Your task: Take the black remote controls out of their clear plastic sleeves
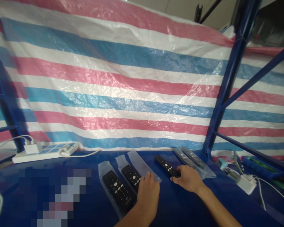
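Observation:
My right hand (188,178) grips the near end of a bare black remote control (166,165), its buttons facing up. My left hand (148,195) is closed, with its fingers together over the near part of a sleeved remote control (131,175) and the lower edge of a flat, clear plastic sleeve (142,162). What its fingertips grip is hidden. Left of it lies another black remote control (117,188) inside a clear sleeve (103,167). Beyond my right hand, two more sleeved remotes (186,159) lie side by side, partly overlapping.
A white power strip (47,152) with plugs and cables lies at the back left of the blue table (90,195). White adapters (247,183) and a blue tray (262,167) are at the right. A striped sheet (123,94) hangs behind, beside a blue metal post (227,85).

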Tool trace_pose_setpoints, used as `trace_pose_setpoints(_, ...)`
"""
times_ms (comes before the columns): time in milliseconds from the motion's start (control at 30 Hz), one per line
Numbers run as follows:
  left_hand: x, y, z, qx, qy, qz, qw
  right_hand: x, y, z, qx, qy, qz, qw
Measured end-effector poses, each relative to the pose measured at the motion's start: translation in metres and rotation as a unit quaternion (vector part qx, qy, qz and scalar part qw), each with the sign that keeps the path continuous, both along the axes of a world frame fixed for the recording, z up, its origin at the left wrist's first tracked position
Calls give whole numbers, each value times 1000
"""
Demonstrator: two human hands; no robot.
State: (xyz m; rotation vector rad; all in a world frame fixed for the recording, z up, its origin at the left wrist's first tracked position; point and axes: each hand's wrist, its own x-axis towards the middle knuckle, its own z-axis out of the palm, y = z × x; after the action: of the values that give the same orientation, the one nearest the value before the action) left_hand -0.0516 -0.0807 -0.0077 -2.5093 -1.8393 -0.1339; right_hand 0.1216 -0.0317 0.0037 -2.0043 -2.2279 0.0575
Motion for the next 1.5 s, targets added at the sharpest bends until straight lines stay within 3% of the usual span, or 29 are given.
trace_pose_setpoints(133, 0, 3, 1, 12, -44, 10, 999, -1, -2, 5, -3, 11, 2, 1000)
trace_pose_setpoints(333, -11, 21, 2, -2, -70, 53, 996, 22, -14, 25, 9, 113, 44, 993)
trace_pose_setpoints(533, -21, 39, -5, -12, -96, 111, 989, 40, -30, 37, -62, 175, 117, 976)
trace_pose_setpoints(733, -21, 39, -8, 16, -108, 92, 990, 34, -33, 37, -94, 159, 123, 975)
trace_pose_setpoints(1200, -20, 29, -5, 32, -102, 58, 993, 32, -33, 33, -66, 146, 138, 977)
trace_pose_setpoints(1500, -18, 28, -9, 44, -96, 62, 992, 27, -28, 25, -51, 132, 109, 984)
